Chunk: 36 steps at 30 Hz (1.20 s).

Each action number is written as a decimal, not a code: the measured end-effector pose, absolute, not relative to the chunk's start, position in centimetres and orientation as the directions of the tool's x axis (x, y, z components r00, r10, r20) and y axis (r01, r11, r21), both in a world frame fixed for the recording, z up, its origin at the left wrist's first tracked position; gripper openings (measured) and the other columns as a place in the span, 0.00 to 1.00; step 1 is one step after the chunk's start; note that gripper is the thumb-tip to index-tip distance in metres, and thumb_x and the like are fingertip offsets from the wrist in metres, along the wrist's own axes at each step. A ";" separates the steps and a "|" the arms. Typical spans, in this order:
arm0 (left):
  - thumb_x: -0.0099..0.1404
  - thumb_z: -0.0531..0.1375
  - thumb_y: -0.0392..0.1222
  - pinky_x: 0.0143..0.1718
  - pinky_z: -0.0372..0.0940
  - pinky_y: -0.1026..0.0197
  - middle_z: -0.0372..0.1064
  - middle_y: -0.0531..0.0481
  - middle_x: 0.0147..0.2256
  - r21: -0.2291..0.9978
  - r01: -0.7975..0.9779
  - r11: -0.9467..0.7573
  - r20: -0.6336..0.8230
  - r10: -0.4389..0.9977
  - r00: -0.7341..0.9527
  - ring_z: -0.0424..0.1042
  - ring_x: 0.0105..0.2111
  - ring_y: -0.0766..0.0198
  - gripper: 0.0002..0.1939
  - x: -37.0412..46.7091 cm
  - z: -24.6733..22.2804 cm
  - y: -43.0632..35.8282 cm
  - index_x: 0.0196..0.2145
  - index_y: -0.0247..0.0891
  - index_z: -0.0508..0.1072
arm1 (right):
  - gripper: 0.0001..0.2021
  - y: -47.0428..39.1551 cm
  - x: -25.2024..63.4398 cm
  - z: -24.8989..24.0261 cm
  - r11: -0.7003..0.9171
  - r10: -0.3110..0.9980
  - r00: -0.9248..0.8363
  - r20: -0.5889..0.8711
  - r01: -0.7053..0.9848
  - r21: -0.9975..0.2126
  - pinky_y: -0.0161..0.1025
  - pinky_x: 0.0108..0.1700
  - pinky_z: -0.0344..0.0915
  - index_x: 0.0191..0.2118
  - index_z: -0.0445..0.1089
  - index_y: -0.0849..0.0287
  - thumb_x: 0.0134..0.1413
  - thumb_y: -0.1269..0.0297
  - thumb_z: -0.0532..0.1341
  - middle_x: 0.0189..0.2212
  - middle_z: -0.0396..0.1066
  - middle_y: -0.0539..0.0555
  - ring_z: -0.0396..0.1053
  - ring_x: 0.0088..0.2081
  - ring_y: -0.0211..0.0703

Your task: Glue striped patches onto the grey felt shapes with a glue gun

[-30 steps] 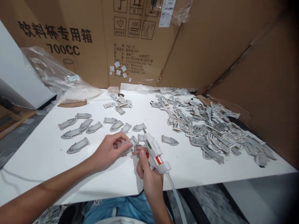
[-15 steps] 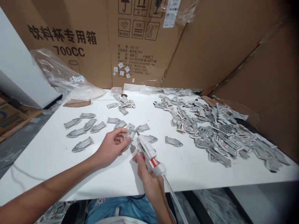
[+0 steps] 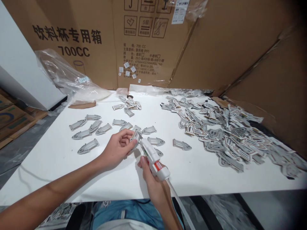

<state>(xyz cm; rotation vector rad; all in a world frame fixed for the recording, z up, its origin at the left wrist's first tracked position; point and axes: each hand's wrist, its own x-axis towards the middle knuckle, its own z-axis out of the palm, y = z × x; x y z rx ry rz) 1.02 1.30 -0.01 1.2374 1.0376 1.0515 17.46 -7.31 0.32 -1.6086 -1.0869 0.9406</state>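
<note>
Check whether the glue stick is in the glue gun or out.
In: the glue stick enters the rear of the glue gun, held in the right hand.

Wht glue gun (image 3: 151, 154), red-orange section nr its rear, slants nose fwd & L, pointed tip touching or just beside a flat grey pc (image 3: 135, 136), held tilted, partly hidden.

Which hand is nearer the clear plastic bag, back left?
Left. The left hand, holding a grey piece, is right of the clear plastic bag, on its near side; the right hand, holding the glue gun, is farther right and nearer the body.
</note>
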 end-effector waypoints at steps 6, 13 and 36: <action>0.70 0.71 0.56 0.20 0.67 0.67 0.71 0.52 0.34 0.999 -0.046 0.025 -0.016 0.980 0.198 0.69 0.21 0.71 0.19 0.9 -0.2 1.2 0.47 0.40 0.76 | 0.26 -7.2 17.4 0.2 -0.159 0.950 0.296 -0.096 0.197 -0.967 0.39 0.24 0.55 0.25 0.74 0.56 0.61 0.38 0.68 0.17 0.63 0.47 0.58 0.19 0.40; 0.69 0.71 0.58 0.16 0.67 0.67 0.70 0.54 0.32 0.993 -0.096 0.069 -0.047 0.976 0.214 0.69 0.18 0.71 0.21 0.9 -0.2 1.2 0.47 0.39 0.76 | 0.27 -7.1 17.7 -0.7 -0.122 0.965 0.254 -0.062 0.231 -0.965 0.39 0.24 0.55 0.25 0.71 0.55 0.64 0.37 0.66 0.17 0.63 0.48 0.59 0.20 0.41; 0.74 0.67 0.49 0.35 0.69 0.61 0.78 0.48 0.34 0.851 0.332 -0.407 0.358 0.912 0.201 0.74 0.29 0.63 0.11 -0.8 0.1 2.0 0.49 0.42 0.82 | 0.24 -7.0 17.6 -0.5 -0.162 0.943 0.320 -0.088 0.212 -0.964 0.40 0.29 0.64 0.32 0.80 0.57 0.62 0.38 0.68 0.26 0.78 0.53 0.68 0.26 0.46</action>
